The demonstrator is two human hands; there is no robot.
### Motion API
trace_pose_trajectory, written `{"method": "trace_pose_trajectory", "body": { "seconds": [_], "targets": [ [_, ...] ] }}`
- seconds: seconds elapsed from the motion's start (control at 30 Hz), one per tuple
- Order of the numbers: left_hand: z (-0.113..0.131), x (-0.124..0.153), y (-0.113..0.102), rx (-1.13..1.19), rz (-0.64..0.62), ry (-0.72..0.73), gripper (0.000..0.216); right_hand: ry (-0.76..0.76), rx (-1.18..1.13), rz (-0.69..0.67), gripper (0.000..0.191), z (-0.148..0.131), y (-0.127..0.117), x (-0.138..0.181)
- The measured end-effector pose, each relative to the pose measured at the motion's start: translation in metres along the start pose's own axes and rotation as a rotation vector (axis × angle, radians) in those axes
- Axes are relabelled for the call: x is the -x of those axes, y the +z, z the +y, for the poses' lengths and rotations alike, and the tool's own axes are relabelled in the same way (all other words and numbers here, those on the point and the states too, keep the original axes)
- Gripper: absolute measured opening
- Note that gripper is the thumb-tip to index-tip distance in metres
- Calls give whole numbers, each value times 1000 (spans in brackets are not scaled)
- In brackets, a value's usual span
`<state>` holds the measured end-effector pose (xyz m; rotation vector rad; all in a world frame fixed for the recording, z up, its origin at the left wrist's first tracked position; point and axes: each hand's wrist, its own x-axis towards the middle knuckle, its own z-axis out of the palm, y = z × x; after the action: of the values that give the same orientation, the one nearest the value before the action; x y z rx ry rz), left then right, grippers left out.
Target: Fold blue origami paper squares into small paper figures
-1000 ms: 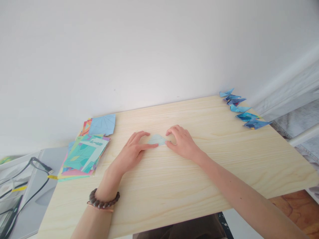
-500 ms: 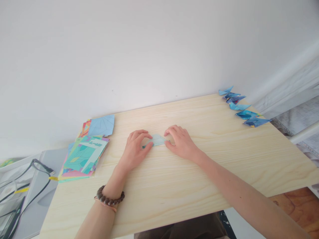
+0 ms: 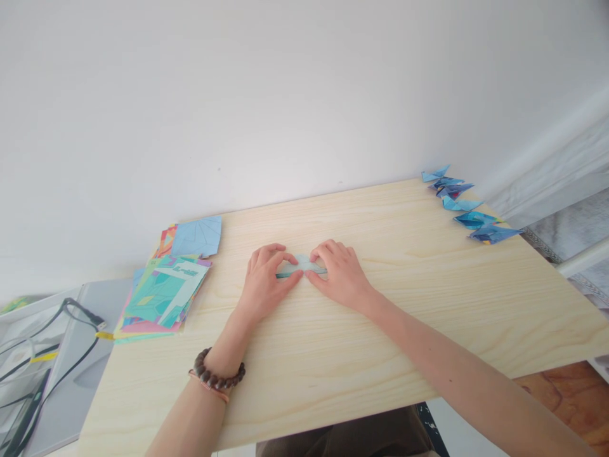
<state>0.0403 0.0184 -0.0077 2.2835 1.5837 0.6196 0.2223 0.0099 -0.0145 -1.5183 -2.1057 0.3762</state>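
Mostly hidden, folded paper (image 3: 299, 265), both hands pinching

Pale wood tabletop (image 3: 333, 355), smooth and matt, with fine grain lines. Thin light-blue paper piece (image 3: 299, 266), creased. Bright printed paper sheets (image 3: 162, 298). Folded blue paper shapes (image 3: 464, 206). Brown wooden bead bracelet (image 3: 216, 377).
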Motion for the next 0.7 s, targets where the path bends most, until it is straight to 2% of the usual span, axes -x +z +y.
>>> {"method": "trace_pose_trajectory", "body": {
  "seconds": [0.7],
  "targets": [
    [0, -2, 0, -22, -37, -76, 17, 61, -5, 12, 17, 1, 4, -1]
  ]
}}
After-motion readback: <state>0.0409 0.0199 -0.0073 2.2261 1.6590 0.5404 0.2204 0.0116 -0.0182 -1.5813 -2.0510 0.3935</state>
